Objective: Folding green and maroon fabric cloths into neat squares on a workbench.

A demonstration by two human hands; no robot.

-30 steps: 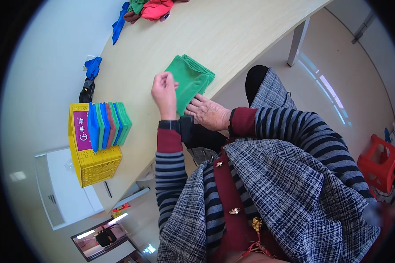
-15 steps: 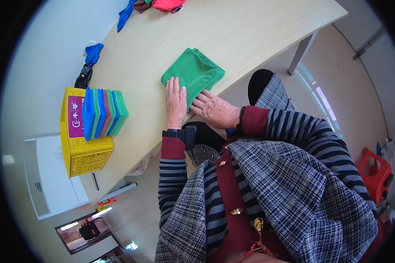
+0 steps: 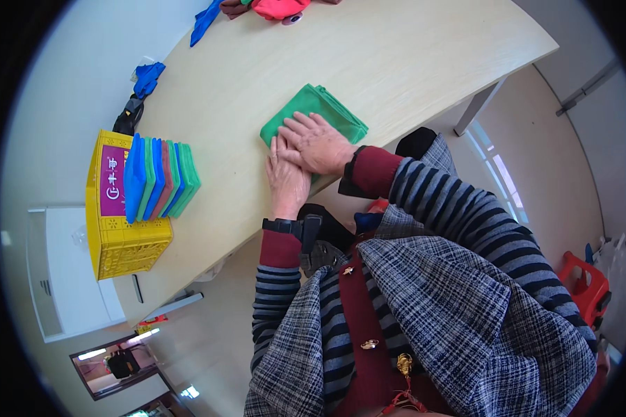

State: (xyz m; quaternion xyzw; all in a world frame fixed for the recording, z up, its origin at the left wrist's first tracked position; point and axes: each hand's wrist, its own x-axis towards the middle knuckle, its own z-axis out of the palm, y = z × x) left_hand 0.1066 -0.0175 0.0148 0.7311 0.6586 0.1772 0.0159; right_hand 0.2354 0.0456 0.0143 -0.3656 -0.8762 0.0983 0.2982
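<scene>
A folded green cloth [image 3: 337,118] lies on the table close to its near edge, its layers showing along the right side. My right hand [image 3: 318,144] rests flat on top of it, fingers stretched out and pointing to the upper left. Beside it, my left hand [image 3: 286,182] lies at the cloth's near left edge with its fingers straight. The right hand's fingers partly overlap the left hand's fingertips. Neither hand grasps anything. To the left, a row of folded cloths [image 3: 161,179] in blue, green and brown stands on edge against a yellow box.
The yellow box [image 3: 129,243] with a purple panel stands on the table's left part. Loose red, brown and blue cloths [image 3: 278,8] lie at the far edge. A blue cloth [image 3: 148,78] sits by the wall. A red stool [image 3: 583,288] is on the floor at right.
My right hand has moved from the cloth's near right edge up onto its top, meeting my left hand. The near corner of the cloth is now mostly covered by my hands.
</scene>
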